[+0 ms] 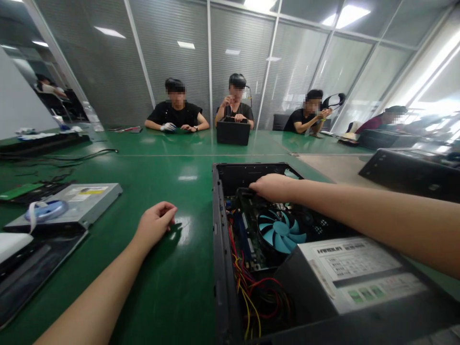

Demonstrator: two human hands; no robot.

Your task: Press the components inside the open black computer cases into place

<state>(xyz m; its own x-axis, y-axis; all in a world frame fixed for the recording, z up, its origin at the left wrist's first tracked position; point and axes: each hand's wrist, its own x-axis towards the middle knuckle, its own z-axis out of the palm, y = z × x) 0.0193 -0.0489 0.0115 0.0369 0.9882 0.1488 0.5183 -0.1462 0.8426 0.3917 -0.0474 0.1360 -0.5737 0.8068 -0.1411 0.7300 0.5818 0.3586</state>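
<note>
An open black computer case (217, 239) lies on its side in front of me on the green table. My right hand (271, 188) reaches into it from the right, its fingers closed at a dark part beside the cooling fan (282, 231) with light-blue blades. What those fingertips grip, if anything, is hidden. A power supply (354, 268) with a white label fills the near right of the case, and red and yellow wires (247, 292) run along its left. Left of the case, my left hand (156, 220) rests at the table with fingers curled together; their inner side is hidden.
To my left are a silver disc drive (104, 196) with a blue roll (46, 211) on it, a green circuit board (21, 190) and black cables (86, 157). Several people sit across the table (161, 167), one behind a black box (233, 132). A black case (402, 172) stands right.
</note>
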